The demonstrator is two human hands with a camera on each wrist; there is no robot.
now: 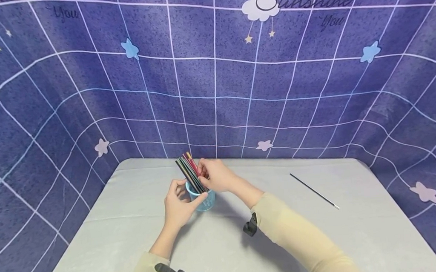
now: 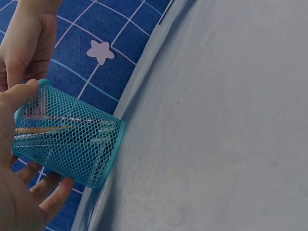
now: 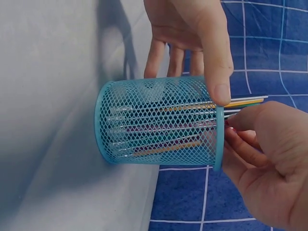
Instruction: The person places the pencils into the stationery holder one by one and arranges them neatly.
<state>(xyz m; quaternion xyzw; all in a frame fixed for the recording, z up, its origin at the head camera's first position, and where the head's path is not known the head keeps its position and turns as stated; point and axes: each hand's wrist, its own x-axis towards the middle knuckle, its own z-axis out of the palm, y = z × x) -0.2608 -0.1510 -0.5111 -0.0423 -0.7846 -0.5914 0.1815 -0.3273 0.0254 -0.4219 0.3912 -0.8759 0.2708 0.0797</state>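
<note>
A light-blue mesh pen cup (image 1: 206,202) stands on the table, holding several thin coloured sticks (image 1: 190,172) that lean to the left above its rim. My left hand (image 1: 179,205) grips the cup near the top, thumb on one side and fingers on the other. At the cup's mouth, my right hand (image 1: 217,176) pinches among the sticks, at a reddish one; its fingertips are partly hidden. Through the mesh in the right wrist view, the sticks' lower ends (image 3: 125,130) look clear or whitish.
A thin black stick (image 1: 312,189) with a whitish tip lies on the right of the pale table (image 1: 106,230). Behind and at both sides hangs a blue-purple gridded cloth (image 1: 198,77). Each wrist wears a black camera mount (image 1: 251,225).
</note>
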